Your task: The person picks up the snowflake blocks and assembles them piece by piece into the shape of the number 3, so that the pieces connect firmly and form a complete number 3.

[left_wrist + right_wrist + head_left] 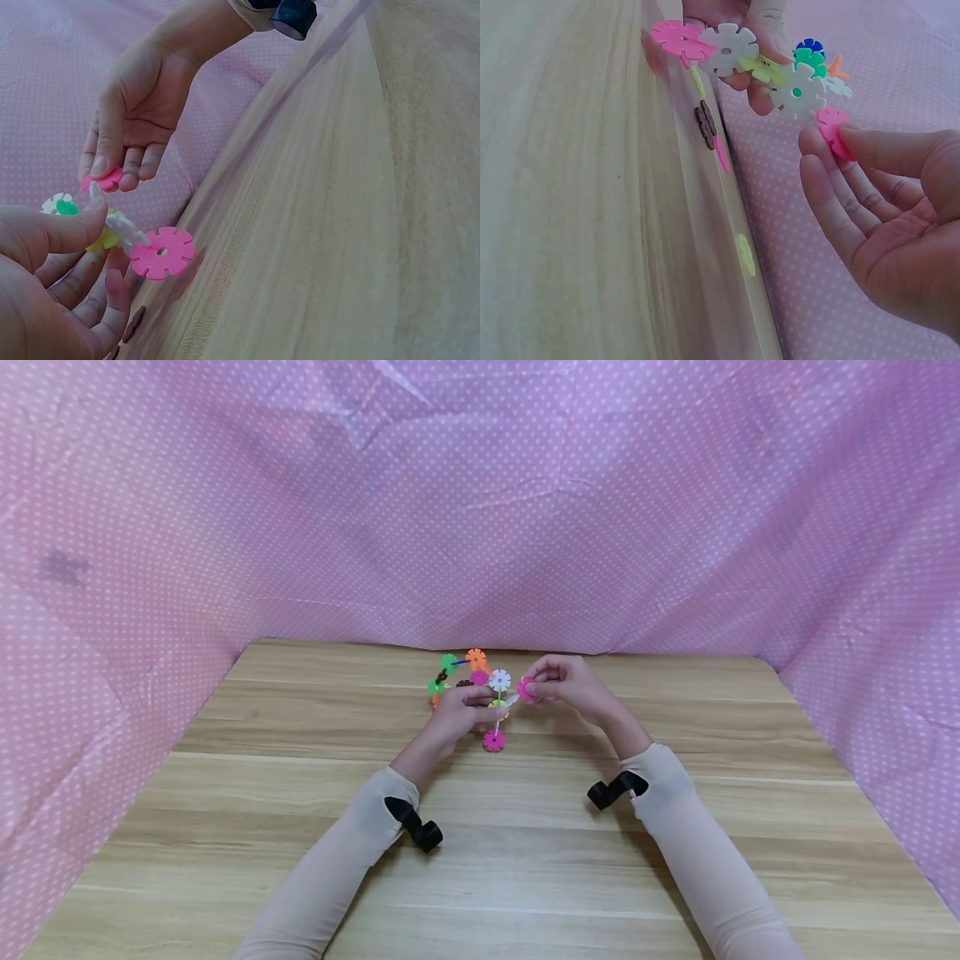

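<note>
Notched plastic snowflake discs are linked into a colourful chain. Near the chain's middle, my left hand [455, 714] pinches it between thumb and fingers, around a yellow disc [765, 70] and white discs [798, 91]. A pink disc [163, 253] sticks out at the near end. Between thumb and fingertips, my right hand [576, 687] holds another pink disc [834, 133], its edge against a white disc; whether they are slotted together I cannot tell. Beyond the left hand are green [448, 662] and orange [476, 659] discs, partly hidden by it.
On the wooden table [480, 860], brown discs [705, 124] and a yellow disc [746, 255] lie near the far edge. A pink dotted curtain [480, 527] hangs behind the table and along its sides. Each wrist carries a black camera mount [412, 823].
</note>
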`<state>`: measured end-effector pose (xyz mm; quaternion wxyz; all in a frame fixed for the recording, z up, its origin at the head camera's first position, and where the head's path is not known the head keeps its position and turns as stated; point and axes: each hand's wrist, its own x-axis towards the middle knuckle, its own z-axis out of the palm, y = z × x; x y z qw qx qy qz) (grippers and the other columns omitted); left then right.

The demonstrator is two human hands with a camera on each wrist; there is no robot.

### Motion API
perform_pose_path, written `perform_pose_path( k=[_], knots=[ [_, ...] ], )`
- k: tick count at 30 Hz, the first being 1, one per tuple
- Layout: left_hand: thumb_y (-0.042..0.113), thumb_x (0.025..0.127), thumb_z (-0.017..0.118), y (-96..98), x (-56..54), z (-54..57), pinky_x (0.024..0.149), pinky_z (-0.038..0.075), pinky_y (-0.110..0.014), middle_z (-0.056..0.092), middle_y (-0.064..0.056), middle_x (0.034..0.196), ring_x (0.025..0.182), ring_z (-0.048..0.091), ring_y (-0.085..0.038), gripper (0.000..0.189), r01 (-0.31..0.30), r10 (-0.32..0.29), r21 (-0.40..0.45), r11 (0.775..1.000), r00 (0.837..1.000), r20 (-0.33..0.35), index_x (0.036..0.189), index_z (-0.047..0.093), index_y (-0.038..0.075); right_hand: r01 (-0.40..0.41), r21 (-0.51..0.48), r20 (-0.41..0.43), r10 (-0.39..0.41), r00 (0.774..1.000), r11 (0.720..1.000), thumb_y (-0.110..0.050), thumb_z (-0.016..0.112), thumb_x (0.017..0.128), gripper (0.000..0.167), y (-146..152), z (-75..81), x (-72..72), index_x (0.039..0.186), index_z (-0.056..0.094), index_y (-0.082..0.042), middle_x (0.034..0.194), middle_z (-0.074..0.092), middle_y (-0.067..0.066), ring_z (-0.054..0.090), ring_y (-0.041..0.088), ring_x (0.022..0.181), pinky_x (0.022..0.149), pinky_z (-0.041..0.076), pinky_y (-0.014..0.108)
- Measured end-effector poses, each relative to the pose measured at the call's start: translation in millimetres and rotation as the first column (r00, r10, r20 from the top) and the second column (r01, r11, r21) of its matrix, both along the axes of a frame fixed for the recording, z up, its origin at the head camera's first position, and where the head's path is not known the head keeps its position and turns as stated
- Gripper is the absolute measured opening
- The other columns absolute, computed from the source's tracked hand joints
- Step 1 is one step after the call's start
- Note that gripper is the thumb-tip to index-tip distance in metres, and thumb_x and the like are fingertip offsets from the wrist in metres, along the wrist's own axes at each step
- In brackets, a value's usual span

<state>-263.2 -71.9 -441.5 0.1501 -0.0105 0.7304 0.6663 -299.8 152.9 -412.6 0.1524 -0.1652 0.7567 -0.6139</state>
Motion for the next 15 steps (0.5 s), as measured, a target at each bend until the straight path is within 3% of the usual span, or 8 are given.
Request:
perform_pose_path(
  k=[15],
  knots=[
    [0.010,0.090,0.077,-0.8,-0.1,-0.8,0.084,0.061,-0.029,0.068,-0.013,0.128,0.098,0.068,-0.015,0.040,0.018,-0.018,-0.006,1.000,1.000,-0.019,0.129,0.068,0.005,0.019,-0.014,0.008,-0.019,1.000,1.000,0.002,0.069,0.093,0.021,-1.8,-1.0,1.0,0.111,0.063,0.011,0.085,0.074,0.001,0.074,0.018,0.079,0.081,0.063,0.046]
  ],
)
